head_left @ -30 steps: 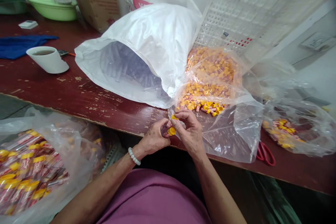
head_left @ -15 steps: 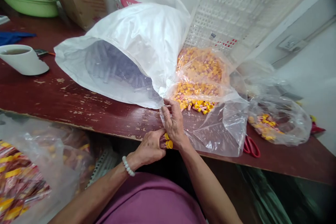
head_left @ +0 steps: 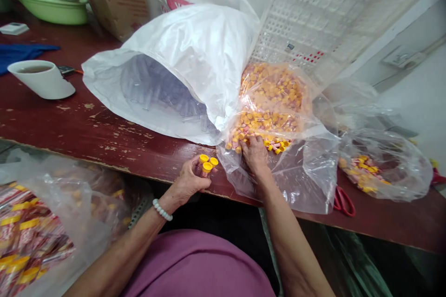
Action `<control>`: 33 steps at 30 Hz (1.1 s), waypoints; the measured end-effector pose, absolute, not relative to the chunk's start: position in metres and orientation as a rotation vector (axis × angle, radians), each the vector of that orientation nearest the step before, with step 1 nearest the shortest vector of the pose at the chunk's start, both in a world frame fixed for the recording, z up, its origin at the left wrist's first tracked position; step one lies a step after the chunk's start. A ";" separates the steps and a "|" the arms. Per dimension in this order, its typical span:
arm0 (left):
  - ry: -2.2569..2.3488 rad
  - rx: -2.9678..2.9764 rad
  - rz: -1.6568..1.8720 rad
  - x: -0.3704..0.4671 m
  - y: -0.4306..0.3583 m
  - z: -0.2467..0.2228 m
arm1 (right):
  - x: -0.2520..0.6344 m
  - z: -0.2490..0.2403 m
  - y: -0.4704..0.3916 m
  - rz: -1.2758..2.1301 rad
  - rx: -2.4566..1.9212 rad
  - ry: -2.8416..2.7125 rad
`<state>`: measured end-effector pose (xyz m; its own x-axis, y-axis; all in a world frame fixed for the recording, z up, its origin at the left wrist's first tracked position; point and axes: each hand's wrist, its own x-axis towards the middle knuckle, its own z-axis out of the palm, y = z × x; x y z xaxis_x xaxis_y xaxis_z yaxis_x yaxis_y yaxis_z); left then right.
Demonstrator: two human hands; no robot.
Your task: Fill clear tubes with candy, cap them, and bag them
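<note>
My left hand (head_left: 188,178), with a pale bead bracelet at the wrist, is closed around three tubes (head_left: 206,167) with yellow caps. They stand bunched and nearly upright by the table's front edge. Among many small yellow-topped pieces (head_left: 270,118) in a clear plastic bag (head_left: 306,171), my right hand (head_left: 255,155) reaches in at the mouth. Its bent fingers look apart and touch the pile, their tips partly hidden. Left of that bag lies a large white sack (head_left: 205,41), its mouth toward me, with clear empty tubes (head_left: 163,95) inside.
Red-handled scissors (head_left: 344,202) lie right of the bag, near another clear bag (head_left: 400,167) of yellow-topped pieces. A white cup (head_left: 42,81) stands at left. Below the table (head_left: 114,141), an open bag holds capped tubes (head_left: 28,236). A white crate (head_left: 313,14) leans behind.
My right hand has moved up and right, away from my left hand, into the pile of yellow-topped pieces. My left hand has shifted left and up, still holding the tubes.
</note>
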<state>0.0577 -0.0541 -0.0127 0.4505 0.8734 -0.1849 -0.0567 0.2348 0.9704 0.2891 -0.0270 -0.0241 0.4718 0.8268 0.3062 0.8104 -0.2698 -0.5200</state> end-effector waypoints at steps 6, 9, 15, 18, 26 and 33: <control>0.865 1.334 0.837 0.062 -0.053 -0.023 | 0.302 -0.018 -0.036 0.083 -2.035 -1.251; 0.857 1.388 0.853 0.064 -0.053 -0.023 | 0.305 -0.024 -0.047 0.162 -1.948 -1.163; 0.844 1.452 0.837 0.068 -0.053 -0.022 | 0.303 -0.036 -0.061 0.293 -1.795 -0.951; 0.827 1.438 0.826 0.070 -0.053 -0.023 | 0.304 -0.032 -0.071 0.344 -1.737 -0.898; 0.839 1.586 0.755 0.073 -0.060 -0.010 | 0.248 0.019 -0.111 0.378 -1.528 -0.911; 0.818 1.705 0.703 0.075 -0.066 0.001 | 0.194 0.030 -0.124 0.260 -1.468 -1.475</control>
<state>0.0747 -0.0663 0.0009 0.5903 0.8052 0.0561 0.1765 -0.1965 0.9645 0.1942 -0.1243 0.0304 0.2340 0.8469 0.4775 0.6323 0.2405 -0.7364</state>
